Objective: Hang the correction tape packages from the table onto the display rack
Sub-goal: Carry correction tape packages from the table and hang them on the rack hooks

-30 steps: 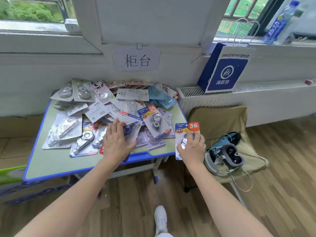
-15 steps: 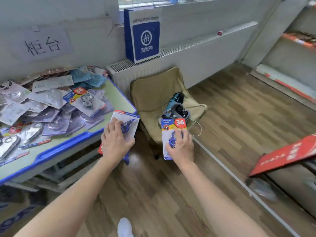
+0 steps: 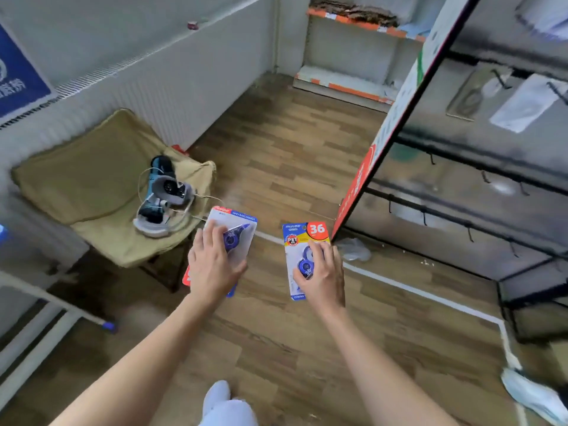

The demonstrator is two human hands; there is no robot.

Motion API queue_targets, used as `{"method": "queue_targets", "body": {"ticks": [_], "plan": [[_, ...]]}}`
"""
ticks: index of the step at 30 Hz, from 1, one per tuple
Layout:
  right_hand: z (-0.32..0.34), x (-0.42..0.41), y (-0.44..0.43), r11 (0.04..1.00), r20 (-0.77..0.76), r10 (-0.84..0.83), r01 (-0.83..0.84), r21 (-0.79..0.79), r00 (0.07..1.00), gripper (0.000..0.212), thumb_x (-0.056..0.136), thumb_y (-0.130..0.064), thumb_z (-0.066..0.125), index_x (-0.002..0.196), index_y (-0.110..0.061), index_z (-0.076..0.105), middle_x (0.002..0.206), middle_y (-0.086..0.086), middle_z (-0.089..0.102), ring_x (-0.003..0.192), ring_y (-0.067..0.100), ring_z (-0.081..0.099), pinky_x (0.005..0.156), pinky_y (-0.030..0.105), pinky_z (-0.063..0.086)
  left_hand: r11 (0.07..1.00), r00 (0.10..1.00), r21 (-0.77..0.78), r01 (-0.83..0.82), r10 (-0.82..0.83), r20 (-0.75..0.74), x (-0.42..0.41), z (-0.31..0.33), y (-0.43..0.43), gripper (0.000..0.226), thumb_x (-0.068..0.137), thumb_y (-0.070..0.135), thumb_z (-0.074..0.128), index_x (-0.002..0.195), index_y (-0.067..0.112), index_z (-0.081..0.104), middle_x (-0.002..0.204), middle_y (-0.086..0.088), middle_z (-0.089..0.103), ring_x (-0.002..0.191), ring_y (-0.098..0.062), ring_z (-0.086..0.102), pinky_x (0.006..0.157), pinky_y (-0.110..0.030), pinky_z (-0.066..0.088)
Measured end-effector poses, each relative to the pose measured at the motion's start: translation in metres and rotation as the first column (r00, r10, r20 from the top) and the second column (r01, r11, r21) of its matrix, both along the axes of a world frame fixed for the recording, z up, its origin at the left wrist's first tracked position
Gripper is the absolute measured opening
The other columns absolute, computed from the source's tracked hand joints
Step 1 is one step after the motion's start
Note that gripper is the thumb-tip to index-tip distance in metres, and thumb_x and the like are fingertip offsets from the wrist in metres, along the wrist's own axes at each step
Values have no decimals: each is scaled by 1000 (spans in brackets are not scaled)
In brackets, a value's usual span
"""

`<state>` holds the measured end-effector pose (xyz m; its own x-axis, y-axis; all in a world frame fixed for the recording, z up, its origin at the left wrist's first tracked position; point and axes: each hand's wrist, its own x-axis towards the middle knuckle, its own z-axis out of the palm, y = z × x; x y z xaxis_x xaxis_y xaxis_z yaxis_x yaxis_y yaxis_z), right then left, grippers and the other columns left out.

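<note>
Seen from my head, my left hand (image 3: pixel 215 265) grips a white-carded correction tape package (image 3: pixel 238 221), fingers curled over its blister. My right hand (image 3: pixel 319 278) holds a second package (image 3: pixel 302 238), marked with a red 36, by its lower half. Both are over the wooden floor (image 3: pixel 276 142), between the tan chair (image 3: pixel 92 179) and the display rack (image 3: pixel 461 167), just short of its red edge.

Display rack (image 3: pixel 368 173) pegs hold perhaps 2 blurred packages (image 3: pixel 522 103).
</note>
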<state>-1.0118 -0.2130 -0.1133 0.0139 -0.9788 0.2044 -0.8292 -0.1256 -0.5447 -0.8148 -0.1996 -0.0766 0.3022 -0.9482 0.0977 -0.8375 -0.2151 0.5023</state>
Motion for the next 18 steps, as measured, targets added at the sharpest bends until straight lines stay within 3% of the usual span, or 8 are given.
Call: {"method": "queue_targets", "body": {"ticks": [5, 13, 18], "plan": [[10, -87, -25, 984, 59, -154, 158, -82, 986, 53, 75, -15, 73, 123, -1, 56, 120, 14, 53, 111, 36, 48, 94, 45, 43, 988, 990, -73, 137, -139, -15, -91, 6, -57, 52, 77, 18, 67, 123, 5, 48, 137, -9, 41, 127, -31, 36, 97, -45, 34], [35, -203, -112, 916, 68, -331, 338, -218, 941, 55, 67, -8, 80, 117, 4, 60, 114, 21, 56, 104, 42, 53, 93, 45, 45, 942, 953, -171, 290, -300, -39, -206, 26, -173, 59, 70, 16, 69, 124, 4, 49, 139, -11, 41, 127, -34, 36, 96, -46, 37], [59, -262, -163, 874, 93, -378, 388, -293, 921, 57, 68, -11, 81, 119, 1, 59, 116, 18, 55, 103, 37, 55, 88, 41, 48, 892, 914, -226, 391, -405, -19, -264, 42, -230, 66, 70, 19, 74, 129, 5, 46, 151, -10, 29, 139, -37, 24, 107, -46, 27]]}}
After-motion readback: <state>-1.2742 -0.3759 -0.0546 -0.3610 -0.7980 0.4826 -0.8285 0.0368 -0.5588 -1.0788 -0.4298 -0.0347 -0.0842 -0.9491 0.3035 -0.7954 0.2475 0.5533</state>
